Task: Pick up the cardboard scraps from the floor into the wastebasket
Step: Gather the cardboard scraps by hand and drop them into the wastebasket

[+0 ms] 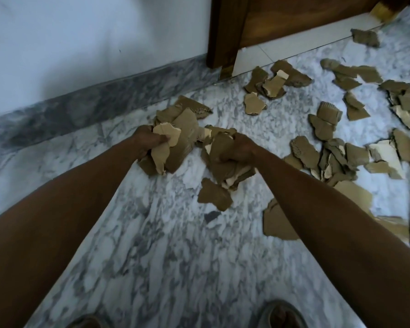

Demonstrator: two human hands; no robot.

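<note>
Head view, looking down along both of your bare forearms. Your left hand (143,142) is clenched around a bundle of torn brown corrugated cardboard scraps (175,147), with a pale, cream-faced piece (167,134) pinched at the top of the fist and the longer pieces hanging below it. Your right hand (239,150) is clenched around a second bundle of brown cardboard scraps (225,171), which fans out beneath and to the left of the knuckles. The two bundles sit close together, nearly touching between your hands.

One loose brown scrap (214,194) lies on the white-and-grey marble floor (166,256) just below the right-hand bundle. A larger flat brown piece (276,222) lies partly hidden under your right forearm. Many more torn scraps (341,152) are scattered across the floor to the right of your right hand, and another cluster (273,82) lies farther off, near the foot of the dark wooden door frame (223,31). A grey marble skirting (92,107) runs along the base of the white wall (81,31) to your left. The toes of your footwear (279,314) show at the bottom edge.
</note>
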